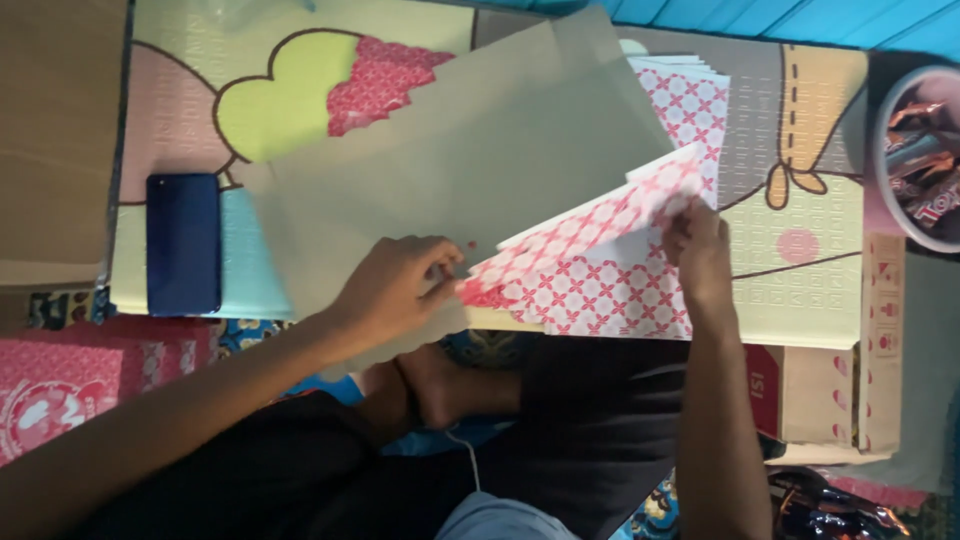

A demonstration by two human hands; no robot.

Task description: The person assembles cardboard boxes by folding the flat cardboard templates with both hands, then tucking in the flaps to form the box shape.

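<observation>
A red-and-white patterned paper sheet (pixel 600 262) is being folded on a large grey sheet of card (pixel 480 150). My left hand (pixel 395 290) pinches the sheet's left corner point. The fingers of my right hand (pixel 698 250) grip its upper right edge, where a folded flap lifts and shows its white underside. A stack of several more patterned sheets (pixel 690 95) lies fanned out behind, at the upper right of the grey card.
A dark blue phone (pixel 183 243) lies on the pastel play mat (pixel 810 200) at left. A brown cardboard box (pixel 835 390) sits at lower right, a bowl of wrapped sweets (pixel 920 160) at the right edge, brown cardboard (pixel 55 130) far left. My crossed legs (pixel 500 420) are below.
</observation>
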